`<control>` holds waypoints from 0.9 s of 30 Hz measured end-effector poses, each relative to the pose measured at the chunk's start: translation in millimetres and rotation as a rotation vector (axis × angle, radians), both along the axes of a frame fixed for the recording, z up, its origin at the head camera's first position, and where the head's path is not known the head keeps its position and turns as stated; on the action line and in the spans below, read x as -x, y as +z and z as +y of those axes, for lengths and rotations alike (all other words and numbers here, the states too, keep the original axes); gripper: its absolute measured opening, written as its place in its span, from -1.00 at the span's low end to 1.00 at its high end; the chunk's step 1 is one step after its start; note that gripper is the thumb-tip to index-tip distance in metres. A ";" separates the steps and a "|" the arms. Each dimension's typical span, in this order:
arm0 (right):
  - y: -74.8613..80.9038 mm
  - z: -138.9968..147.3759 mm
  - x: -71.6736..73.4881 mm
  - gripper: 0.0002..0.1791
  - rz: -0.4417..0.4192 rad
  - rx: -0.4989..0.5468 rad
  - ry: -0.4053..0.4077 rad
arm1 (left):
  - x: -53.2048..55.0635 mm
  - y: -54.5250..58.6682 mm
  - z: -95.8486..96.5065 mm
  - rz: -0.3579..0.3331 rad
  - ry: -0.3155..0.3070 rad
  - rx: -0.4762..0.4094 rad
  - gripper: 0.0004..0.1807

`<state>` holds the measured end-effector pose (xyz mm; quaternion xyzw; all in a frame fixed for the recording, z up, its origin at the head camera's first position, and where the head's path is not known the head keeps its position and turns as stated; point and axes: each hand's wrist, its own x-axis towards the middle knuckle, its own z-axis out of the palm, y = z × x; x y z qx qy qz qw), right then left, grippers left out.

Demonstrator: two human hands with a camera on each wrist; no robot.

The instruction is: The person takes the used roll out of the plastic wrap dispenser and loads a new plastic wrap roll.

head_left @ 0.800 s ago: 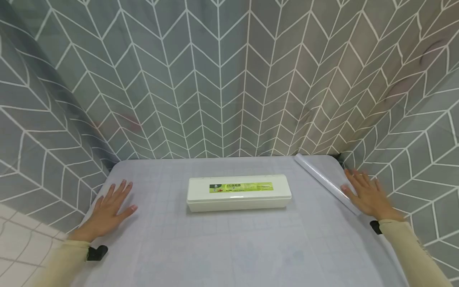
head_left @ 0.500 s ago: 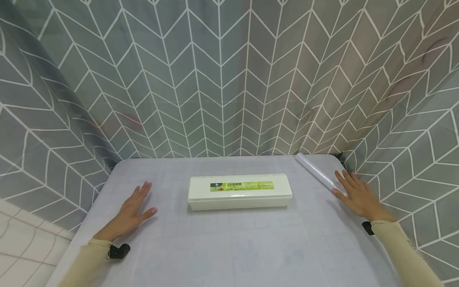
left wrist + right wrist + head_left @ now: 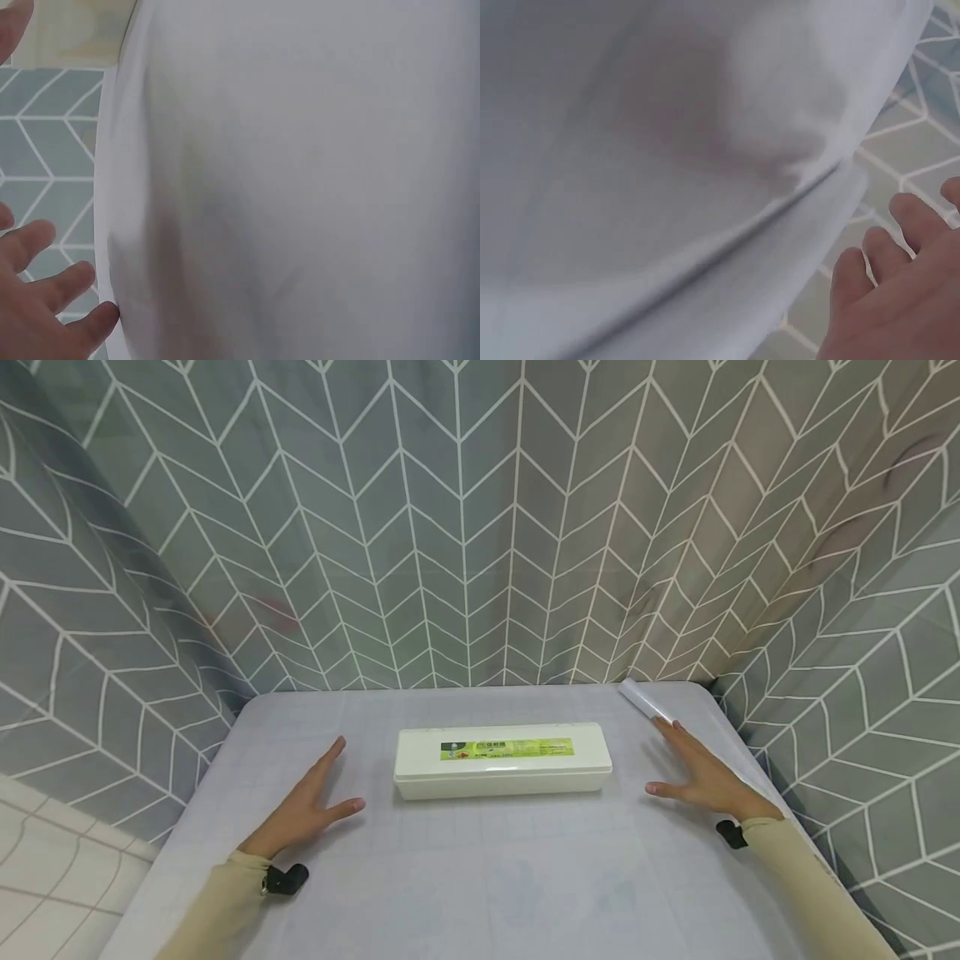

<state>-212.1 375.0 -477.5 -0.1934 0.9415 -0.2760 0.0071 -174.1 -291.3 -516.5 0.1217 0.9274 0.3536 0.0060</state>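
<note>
Left hand (image 3: pixel 303 806) and right hand (image 3: pixel 705 781) stand apart, fingers extended, thumbs wide, holding nothing.
The step seems an approach; to take the white box (image 3: pixel 502 767), lying between them on the pale tablecloth (image 3: pixel 480 877), both hands would need to come inward to its ends. It looks hard, smooth and oblong, with a yellow-green label (image 3: pixel 517 749). A slim, shiny roll (image 3: pixel 641 697) is partly hidden by the right hand; contact cannot be told.
</note>
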 end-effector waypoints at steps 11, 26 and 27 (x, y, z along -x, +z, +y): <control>-15.0 -38.8 17.5 0.36 -0.020 0.101 0.084 | 3.8 16.3 28.9 0.060 -0.003 -0.006 0.42; -29.3 -74.7 37.3 0.39 -0.190 0.400 0.186 | 7.6 55.7 85.0 0.261 -0.153 0.075 0.42; -30.0 -76.7 38.3 0.37 -0.188 0.392 0.181 | 9.1 57.3 88.7 0.268 -0.163 0.085 0.41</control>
